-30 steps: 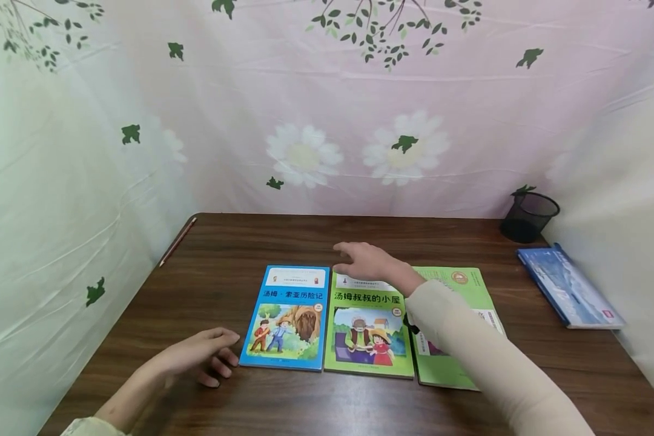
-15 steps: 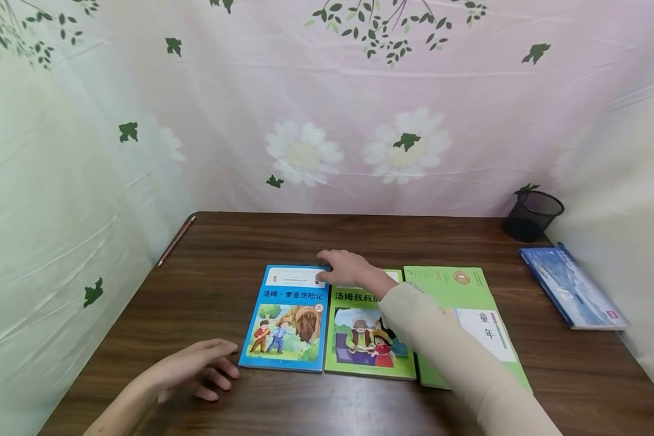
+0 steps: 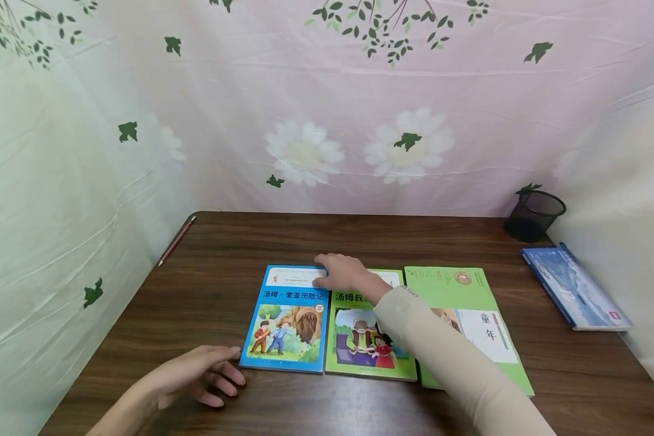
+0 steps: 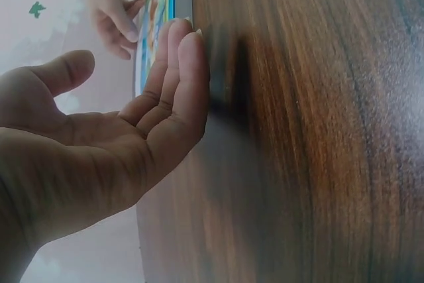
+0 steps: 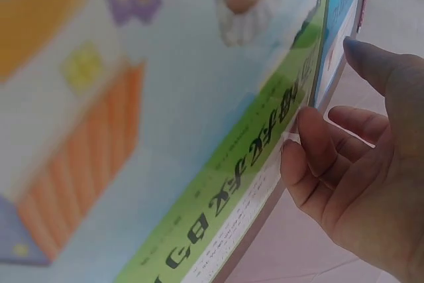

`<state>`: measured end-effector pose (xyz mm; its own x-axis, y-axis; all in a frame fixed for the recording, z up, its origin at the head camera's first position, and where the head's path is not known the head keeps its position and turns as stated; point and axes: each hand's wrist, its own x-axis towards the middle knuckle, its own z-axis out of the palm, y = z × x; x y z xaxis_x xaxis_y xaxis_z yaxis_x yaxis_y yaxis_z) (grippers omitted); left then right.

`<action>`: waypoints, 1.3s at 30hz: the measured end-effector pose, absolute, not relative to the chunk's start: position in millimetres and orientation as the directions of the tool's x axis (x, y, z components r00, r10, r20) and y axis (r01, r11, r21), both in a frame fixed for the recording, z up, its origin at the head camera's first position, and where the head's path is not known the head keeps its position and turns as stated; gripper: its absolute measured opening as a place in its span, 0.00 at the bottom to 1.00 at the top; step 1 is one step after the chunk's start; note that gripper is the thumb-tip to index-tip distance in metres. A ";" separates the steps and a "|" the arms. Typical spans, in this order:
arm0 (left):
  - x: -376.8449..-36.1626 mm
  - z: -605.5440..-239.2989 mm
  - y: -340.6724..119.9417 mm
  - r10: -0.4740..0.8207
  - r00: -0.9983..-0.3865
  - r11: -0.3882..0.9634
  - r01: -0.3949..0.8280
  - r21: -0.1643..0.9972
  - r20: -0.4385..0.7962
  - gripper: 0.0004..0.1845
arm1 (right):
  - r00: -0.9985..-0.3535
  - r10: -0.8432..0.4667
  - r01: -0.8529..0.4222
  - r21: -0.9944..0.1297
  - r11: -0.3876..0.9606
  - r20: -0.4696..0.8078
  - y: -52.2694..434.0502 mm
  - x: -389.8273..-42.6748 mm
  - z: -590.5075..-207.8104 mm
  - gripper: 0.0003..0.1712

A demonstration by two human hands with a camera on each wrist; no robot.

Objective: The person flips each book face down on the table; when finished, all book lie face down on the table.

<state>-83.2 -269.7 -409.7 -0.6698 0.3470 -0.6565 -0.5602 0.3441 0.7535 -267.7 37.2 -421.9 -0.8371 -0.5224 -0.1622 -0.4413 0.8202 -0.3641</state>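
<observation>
The right hand (image 3: 344,274) rests with curled fingers on the top of the blue book (image 3: 287,318), titled 汤姆·索亚历险记. The left hand (image 3: 196,372) lies open, holding nothing.

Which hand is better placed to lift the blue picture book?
Probably the right hand: it already rests on the blue picture book at its far right corner. The left hand lies on the wooden table beside it.

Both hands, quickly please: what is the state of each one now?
Left hand: open, fingers resting on the table beside the blue book.
Right hand: fingers at the blue book's top corner; a grip cannot be told.
</observation>
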 end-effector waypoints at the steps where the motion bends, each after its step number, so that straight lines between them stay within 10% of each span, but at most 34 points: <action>1: -83.1 -409.3 -269.5 0.349 -0.669 0.341 -0.561 0.754 -0.656 0.33 | -0.837 -0.523 -0.444 -0.361 0.820 -0.159 37.0 -266.7 -422.0 0.37; 39: -78.3 -408.7 -276.8 0.504 -0.579 0.068 -0.714 0.697 -0.641 0.34 | -0.873 -0.440 -0.357 -0.340 0.870 -0.208 27.5 -264.4 -427.2 0.45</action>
